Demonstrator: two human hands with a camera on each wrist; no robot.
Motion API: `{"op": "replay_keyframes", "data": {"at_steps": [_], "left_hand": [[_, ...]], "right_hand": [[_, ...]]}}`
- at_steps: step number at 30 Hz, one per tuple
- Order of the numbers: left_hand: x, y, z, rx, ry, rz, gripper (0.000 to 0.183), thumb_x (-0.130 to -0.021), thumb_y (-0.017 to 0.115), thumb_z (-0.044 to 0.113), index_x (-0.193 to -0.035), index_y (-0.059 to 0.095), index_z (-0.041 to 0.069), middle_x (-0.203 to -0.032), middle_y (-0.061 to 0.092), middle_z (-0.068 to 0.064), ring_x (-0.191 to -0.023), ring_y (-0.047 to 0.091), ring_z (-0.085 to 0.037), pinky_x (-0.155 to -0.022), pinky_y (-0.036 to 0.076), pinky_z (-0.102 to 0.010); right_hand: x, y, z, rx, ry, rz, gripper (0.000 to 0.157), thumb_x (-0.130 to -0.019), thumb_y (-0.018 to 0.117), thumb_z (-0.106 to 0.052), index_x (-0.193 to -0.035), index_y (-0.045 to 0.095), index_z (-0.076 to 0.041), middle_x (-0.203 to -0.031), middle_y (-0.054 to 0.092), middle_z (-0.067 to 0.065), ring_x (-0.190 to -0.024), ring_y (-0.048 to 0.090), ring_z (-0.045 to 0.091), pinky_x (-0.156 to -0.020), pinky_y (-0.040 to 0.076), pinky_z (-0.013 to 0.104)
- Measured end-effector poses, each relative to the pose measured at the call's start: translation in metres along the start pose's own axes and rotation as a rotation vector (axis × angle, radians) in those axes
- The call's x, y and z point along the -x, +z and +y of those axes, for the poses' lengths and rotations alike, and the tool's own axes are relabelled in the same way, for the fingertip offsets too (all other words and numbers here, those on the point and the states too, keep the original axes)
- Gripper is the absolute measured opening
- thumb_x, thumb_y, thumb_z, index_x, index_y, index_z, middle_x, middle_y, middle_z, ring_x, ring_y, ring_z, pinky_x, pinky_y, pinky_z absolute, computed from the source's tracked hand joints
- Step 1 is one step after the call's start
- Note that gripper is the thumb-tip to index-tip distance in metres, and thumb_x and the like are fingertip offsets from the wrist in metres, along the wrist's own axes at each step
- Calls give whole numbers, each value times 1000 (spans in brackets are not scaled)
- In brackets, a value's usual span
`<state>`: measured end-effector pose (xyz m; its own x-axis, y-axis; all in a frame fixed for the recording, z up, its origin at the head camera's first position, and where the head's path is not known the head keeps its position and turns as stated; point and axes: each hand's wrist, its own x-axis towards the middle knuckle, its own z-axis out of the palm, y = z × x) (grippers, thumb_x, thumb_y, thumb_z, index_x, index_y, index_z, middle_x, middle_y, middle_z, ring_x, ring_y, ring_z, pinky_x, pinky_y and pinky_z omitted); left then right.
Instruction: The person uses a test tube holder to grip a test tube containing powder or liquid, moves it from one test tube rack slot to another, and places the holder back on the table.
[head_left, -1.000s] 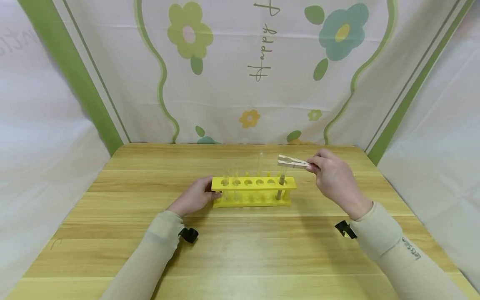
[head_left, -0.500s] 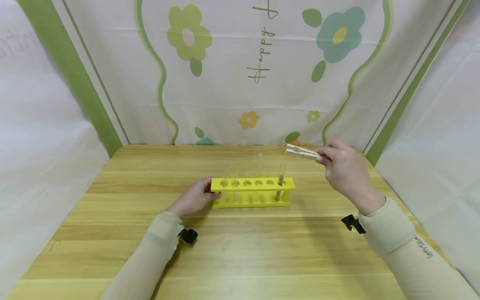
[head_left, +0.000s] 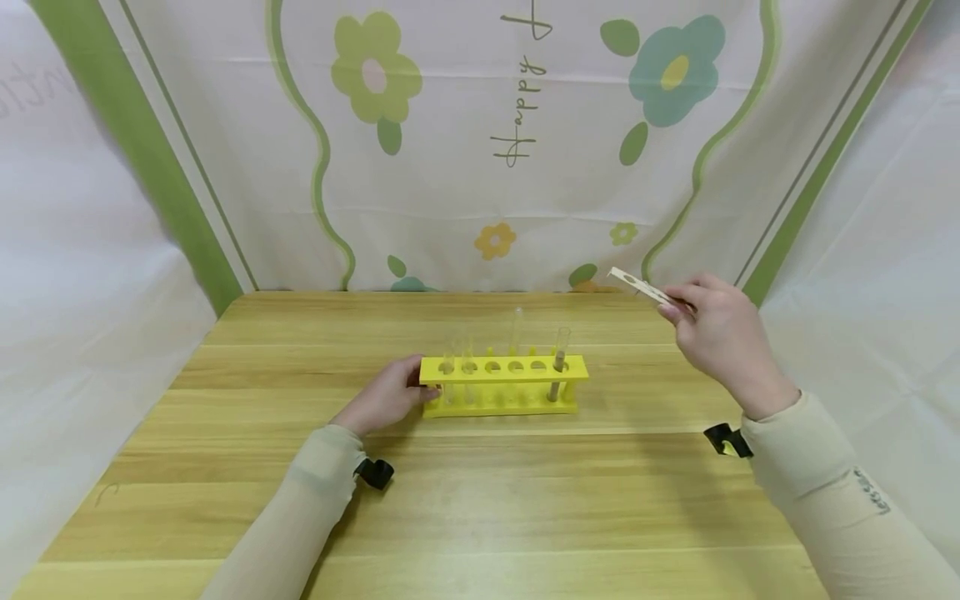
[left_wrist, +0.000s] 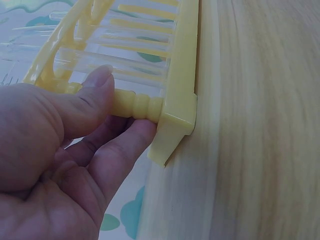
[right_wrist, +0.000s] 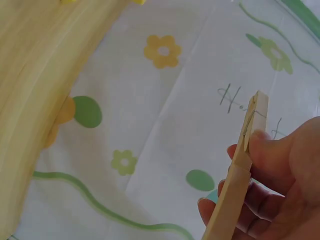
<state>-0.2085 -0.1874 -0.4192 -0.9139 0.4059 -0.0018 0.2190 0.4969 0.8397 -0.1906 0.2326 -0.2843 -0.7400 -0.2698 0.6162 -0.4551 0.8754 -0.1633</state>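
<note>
A yellow test tube rack (head_left: 504,409) stands upright on the table. My left hand (head_left: 386,396) holds its left end; in the left wrist view, thumb and fingers pinch the ridged end post (left_wrist: 124,103). Two clear test tubes (head_left: 469,388) stand in the left holes. A tube with grey contents (head_left: 554,390) stands in the rightmost hole, and another clear tube (head_left: 516,329) rises at the rack's back. Up and right of the rack, my right hand (head_left: 723,342) grips a wooden test tube clamp (head_left: 637,285). In the right wrist view nothing sits in the clamp (right_wrist: 231,195).
Under the rack lies a wood-grain table (head_left: 480,508). A white cloth backdrop (head_left: 442,192) with printed flowers hangs at its back edge, and white cloth walls (head_left: 877,275) flank both sides. Yellow pegs (head_left: 532,351) line the rack's rear.
The clamp has come away from the grey-filled tube, which stays in the rack. My right hand has moved up and right with the clamp, tilting it. The left hand keeps its place.
</note>
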Motion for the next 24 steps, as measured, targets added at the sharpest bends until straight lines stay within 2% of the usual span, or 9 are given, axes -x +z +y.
{"op": "replay_keyframes", "data": {"at_steps": [8,13,19,24], "left_hand": [[-1,0,0,-16,0,5,23,-95,68,13,-117,63,16,-107,67,4,-96,61,-15,-88,50,-38],[0,0,0,-13,4,2,23,-95,68,13,-117,63,16,-105,66,4,-95,61,-16,-87,51,-37],[0,0,0,-4,5,-4,21,-96,67,13,-116,63,15,-103,66,2,-92,62,-16,-83,51,-36],[-1,0,-1,-4,1,1,25,-95,67,13,-119,63,15,-107,67,3,-97,62,-15,-87,51,-37]], "right_hand": [[4,3,27,47,129,-139,23,-94,69,-14,-103,72,7,-84,58,15,-64,51,29,-54,39,42],[7,7,46,37,223,-238,24,-96,64,-18,-105,74,3,-87,65,16,-64,52,28,-51,37,40],[12,14,66,17,320,-383,30,-99,55,-22,-107,71,3,-68,59,6,-53,45,22,-48,34,35],[16,22,84,22,380,-505,33,-97,55,-23,-108,68,4,-71,61,7,-57,47,23,-50,35,35]]}}
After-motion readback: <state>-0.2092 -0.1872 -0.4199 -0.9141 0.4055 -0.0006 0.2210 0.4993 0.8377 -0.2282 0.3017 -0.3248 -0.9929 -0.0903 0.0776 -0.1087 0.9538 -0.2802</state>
